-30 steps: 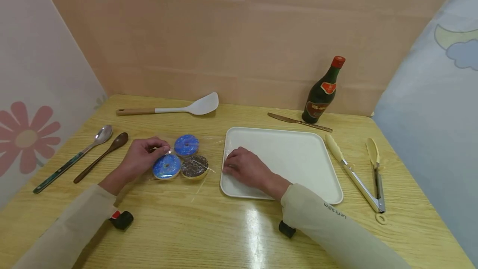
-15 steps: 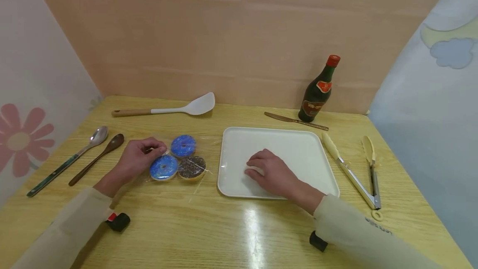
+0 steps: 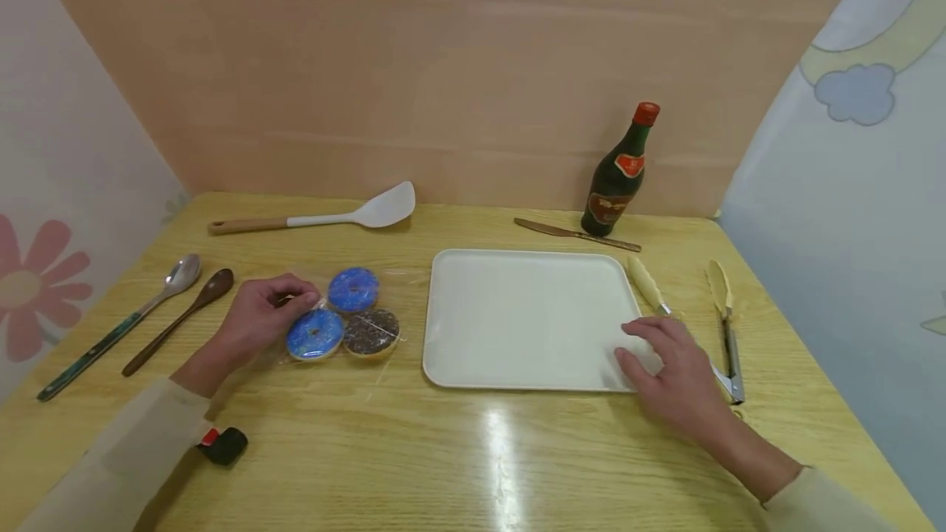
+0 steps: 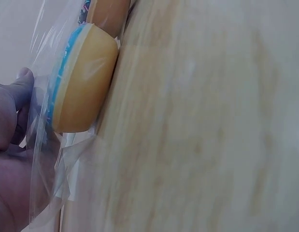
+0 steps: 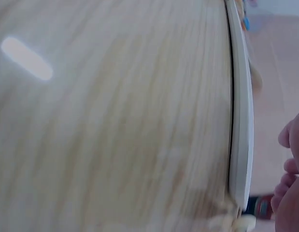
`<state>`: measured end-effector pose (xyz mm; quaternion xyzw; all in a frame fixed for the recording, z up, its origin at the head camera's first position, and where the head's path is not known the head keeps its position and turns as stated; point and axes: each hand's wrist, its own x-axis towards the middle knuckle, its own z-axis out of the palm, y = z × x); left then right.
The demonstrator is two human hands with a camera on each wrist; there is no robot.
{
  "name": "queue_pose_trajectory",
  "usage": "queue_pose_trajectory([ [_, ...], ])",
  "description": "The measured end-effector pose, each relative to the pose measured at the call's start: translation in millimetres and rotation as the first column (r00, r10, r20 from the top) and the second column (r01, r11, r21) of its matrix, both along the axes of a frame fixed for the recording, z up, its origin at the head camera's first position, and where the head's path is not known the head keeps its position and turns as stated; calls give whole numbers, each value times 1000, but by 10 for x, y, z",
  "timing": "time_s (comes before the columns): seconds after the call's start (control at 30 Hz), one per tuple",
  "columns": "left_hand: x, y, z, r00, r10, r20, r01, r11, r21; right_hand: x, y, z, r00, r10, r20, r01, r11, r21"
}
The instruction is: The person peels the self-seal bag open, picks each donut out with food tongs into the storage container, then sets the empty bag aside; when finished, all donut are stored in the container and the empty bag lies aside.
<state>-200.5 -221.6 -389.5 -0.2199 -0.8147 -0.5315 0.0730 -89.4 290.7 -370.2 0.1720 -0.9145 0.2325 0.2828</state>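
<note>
My left hand (image 3: 264,317) pinches a clear plastic bag (image 4: 40,130) at its left side, thumb against fingers. Inside the bag lie two blue-iced donuts, one near the hand (image 3: 315,335) and one farther back (image 3: 353,289), and a chocolate donut (image 3: 372,332). My right hand (image 3: 676,376) hovers over the right edge of the white tray (image 3: 528,318), fingers spread and slightly bent, holding nothing. Metal tongs with cream tips (image 3: 727,343) lie just beyond it, standing wide apart; the hand hides part of one arm.
On the left lie a green-handled spoon (image 3: 111,349) and a brown wooden spoon (image 3: 177,324). A white spatula (image 3: 321,220) lies at the back left. A knife (image 3: 576,234) and a dark green bottle (image 3: 615,179) are behind the tray.
My right hand has moved rightward from the tray's left edge across to its right edge, beside the tongs. The left hand stays on the bag. The head view has shifted slightly.
</note>
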Motion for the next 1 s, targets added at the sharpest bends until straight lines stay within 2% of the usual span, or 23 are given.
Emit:
queue_pose_trajectory([
  [0.07, 6, -3, 5, 1000, -5, 0, 5, 1000, 9, 63, 167, 10, 995, -91, 45, 92, 996, -14],
  [0.13, 9, -3, 14, 1000, -9, 3, 9, 1000, 15, 116, 331, 10, 977, -182, 110, 184, 983, -14],
  [0.23, 16, -2, 22, 1000, -17, 13, 17, 1000, 19, 176, 546, -14, 923, -305, 236, 312, 950, 7],
  [0.33, 20, -6, 19, 1000, -21, 20, 20, 1000, 17, 184, 709, -72, 871, -374, 318, 380, 924, 47],
  [0.4, 22, -8, 15, 1000, -19, 21, 19, 1000, 17, 168, 777, -112, 849, -397, 349, 401, 914, 65],
  [0.63, 26, -23, 2, 999, -23, 24, 22, 999, 31, 90, 832, -147, 811, -407, 420, 415, 907, 77],
  [0.8, 24, -37, -12, 999, -32, 25, 32, 999, 28, 60, 805, -130, 760, -438, 479, 460, 884, 78],
  [0.87, 22, -38, -15, 999, -31, 28, 31, 999, 24, 49, 796, -136, 752, -453, 479, 476, 876, 82],
  [1.0, 20, -35, -21, 999, -26, 32, 26, 1000, 14, 26, 777, -170, 748, -492, 446, 508, 856, 94],
])
